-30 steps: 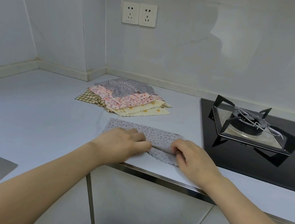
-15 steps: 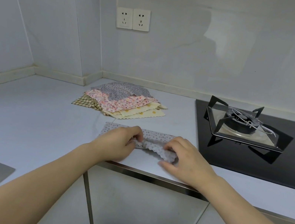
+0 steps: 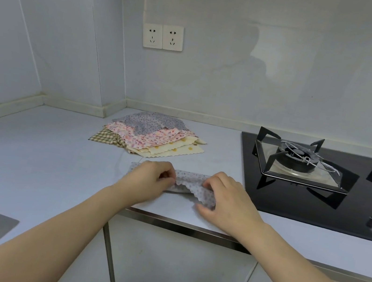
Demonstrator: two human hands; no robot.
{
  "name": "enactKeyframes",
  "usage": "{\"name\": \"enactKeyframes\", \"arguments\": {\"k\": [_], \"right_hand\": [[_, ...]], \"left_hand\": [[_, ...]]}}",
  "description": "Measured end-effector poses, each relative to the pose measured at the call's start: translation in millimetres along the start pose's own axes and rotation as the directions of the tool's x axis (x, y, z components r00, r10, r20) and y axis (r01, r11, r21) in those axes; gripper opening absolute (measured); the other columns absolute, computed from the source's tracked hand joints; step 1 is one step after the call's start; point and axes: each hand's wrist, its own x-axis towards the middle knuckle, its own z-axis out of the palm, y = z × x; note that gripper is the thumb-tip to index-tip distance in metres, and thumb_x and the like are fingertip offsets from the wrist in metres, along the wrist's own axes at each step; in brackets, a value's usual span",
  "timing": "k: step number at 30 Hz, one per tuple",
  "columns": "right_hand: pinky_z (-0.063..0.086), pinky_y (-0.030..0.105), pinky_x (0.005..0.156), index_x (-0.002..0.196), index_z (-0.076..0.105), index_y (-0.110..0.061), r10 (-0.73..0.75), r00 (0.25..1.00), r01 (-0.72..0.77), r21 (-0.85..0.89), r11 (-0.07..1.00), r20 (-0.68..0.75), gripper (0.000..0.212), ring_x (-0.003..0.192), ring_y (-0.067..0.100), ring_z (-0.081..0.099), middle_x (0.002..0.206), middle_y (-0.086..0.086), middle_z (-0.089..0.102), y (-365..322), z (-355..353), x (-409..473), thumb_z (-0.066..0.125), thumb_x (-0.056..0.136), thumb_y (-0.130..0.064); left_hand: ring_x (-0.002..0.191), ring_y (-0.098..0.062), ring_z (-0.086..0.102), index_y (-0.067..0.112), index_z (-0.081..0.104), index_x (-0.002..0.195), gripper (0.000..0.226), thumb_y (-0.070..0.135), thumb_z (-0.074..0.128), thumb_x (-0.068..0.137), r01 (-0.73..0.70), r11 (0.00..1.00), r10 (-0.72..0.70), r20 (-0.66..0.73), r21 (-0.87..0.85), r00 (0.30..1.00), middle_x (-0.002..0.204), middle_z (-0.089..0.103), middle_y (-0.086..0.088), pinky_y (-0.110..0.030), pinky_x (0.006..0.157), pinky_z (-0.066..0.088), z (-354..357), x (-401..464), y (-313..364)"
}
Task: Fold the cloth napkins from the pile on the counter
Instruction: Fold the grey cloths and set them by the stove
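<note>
I see both hands' fingers curled, left hand (image 3: 152,179) and right hand (image 3: 227,198) pinching the napkin (image 3: 189,182) near the surface's front edge (uneven lifting could skew the fold).

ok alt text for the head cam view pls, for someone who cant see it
Two bare hands, left hand and right hand, pinch a grey dotted napkin mid-fold on a pale counter. Behind lies a pile of patterned napkins, with a gas hob to the right.
</note>
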Motion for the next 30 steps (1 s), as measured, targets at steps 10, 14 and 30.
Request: {"name": "enactKeyframes", "arguments": {"k": [10,14,30], "right_hand": [[0.043,0.037,0.088,0.115,0.055,-0.016,-0.076,0.994,0.051,-0.289,0.956,-0.077,0.084,0.094,0.019,0.053,0.108,-0.002,0.052,4,-34,13,0.04,0.063,-0.081],[0.045,0.04,0.077,0.107,0.058,-0.007,-0.106,0.956,0.008,-0.337,0.942,-0.273,0.069,0.084,0.026,0.054,0.101,0.006,0.052,0,-31,14,0.06,0.066,-0.063],[0.041,0.029,0.068,0.079,0.054,-0.009,0.191,0.934,0.005,0.545,0.838,-0.302,0.028,0.072,0.01,0.047,0.082,-0.004,0.047,-7,-52,21,0.049,0.099,-0.028]], "left_hand": [[0.077,-0.018,0.066,0.02,0.069,0.087,0.007,0.026,0.067,0.09,0.087,0.975,-0.088,0.006,-0.204,0.996,0.087,0.072,-0.002,-0.025,0.067,0.053,-48,12,38],[0.061,-0.016,0.054,0.014,0.069,0.084,0.012,0.025,0.07,0.088,0.174,0.938,-0.175,0.024,-0.299,0.984,0.078,0.067,-0.016,-0.025,0.055,0.044,-58,17,53],[0.061,-0.011,0.05,0.026,0.059,0.081,0.012,0.02,0.057,0.09,-0.01,0.999,0.007,-0.064,-0.047,0.998,0.075,0.06,0.006,-0.025,0.058,0.042,-96,18,89]]}}
